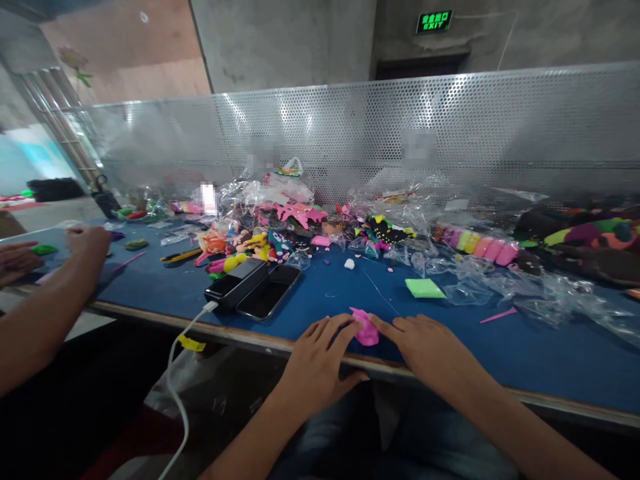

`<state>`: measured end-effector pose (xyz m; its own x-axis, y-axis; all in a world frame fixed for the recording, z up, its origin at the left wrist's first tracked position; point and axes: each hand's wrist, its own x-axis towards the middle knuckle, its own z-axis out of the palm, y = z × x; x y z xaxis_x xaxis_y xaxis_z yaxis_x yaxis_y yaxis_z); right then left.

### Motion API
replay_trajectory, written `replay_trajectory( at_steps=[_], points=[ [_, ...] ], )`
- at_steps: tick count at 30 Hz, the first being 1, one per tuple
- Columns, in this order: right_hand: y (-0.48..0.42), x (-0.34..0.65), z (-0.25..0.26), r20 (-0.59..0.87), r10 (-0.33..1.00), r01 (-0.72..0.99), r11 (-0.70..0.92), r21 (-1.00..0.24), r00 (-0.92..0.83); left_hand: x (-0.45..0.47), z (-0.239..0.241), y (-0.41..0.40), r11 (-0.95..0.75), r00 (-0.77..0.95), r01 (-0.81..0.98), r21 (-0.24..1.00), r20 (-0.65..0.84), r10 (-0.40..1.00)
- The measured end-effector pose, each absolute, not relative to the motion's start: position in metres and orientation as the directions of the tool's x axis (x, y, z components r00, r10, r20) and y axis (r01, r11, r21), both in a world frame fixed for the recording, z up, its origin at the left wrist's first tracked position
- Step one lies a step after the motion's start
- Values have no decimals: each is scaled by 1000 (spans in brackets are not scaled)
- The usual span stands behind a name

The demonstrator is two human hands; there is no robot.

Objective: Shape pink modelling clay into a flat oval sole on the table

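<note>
A lump of pink modelling clay (367, 329) lies on the blue table near its front edge, between my two hands. It is flattened, with a small pointed tip at its upper left. My left hand (317, 357) presses its fingertips on the clay's left side, the thumb held lower by the table edge. From the right, my right hand (430, 343) pushes its index finger against the clay, its other fingers curled on the tabletop. A light green clay packet (424, 289) and a pink modelling tool (499, 315) lie beyond my right hand. A white clay bit (349, 264) sits farther back.
Left of my hands are a phone (270, 293) and a black device (236, 283) with a white cable (173, 387) hanging off the edge. Clay figures (245, 250) and plastic wrappers (480, 287) line the back. A co-worker's arm (65, 300) reaches in at left.
</note>
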<state>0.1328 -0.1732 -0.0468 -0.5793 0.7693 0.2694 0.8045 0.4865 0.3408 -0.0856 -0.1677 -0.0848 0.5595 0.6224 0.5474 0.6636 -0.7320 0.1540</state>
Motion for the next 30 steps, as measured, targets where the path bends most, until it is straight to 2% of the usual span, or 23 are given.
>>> replay_trajectory(
  at_steps=[3, 7, 12, 14, 16, 19, 21, 24, 27, 30],
  points=[
    [-172, 136, -43, 328, 778, 838, 440, 324, -535, -86, -82, -169, -712, 485, 638, 294, 565, 668],
    [-166, 140, -44, 393, 824, 905, 311, 289, -409, -84, -66, -165, -614, 393, 639, 463, 490, 778],
    [-146, 156, -38, 422, 883, 975, 148, 166, -206, -77, -39, -142, -738, 655, 511, 440, 357, 666],
    [-140, 169, -36, 445, 882, 986, 115, 119, -156, -78, -34, -133, -746, 725, 474, 468, 274, 632],
    [-138, 183, -39, 441, 889, 992, 89, 92, -121, -82, -34, -126, -701, 711, 477, 530, 238, 662],
    [-140, 197, -50, 429, 898, 995, 94, 35, -100, -89, -39, -121, -594, 591, 454, 665, 274, 759],
    [-140, 200, -55, 443, 891, 991, 129, -42, -98, -89, -41, -116, -522, 509, 340, 782, 313, 802],
    [-130, 193, -45, 485, 873, 965, 163, -206, -44, -76, -33, -99, -342, 380, -24, 939, 325, 866],
    [-102, 179, -11, 546, 837, 896, 269, -353, -37, -50, -12, -64, -190, 243, -414, 890, 309, 920],
    [-62, 163, 24, 538, 827, 848, 396, -351, -163, -32, 6, -22, -198, 168, -554, 809, 341, 925]
  ],
)
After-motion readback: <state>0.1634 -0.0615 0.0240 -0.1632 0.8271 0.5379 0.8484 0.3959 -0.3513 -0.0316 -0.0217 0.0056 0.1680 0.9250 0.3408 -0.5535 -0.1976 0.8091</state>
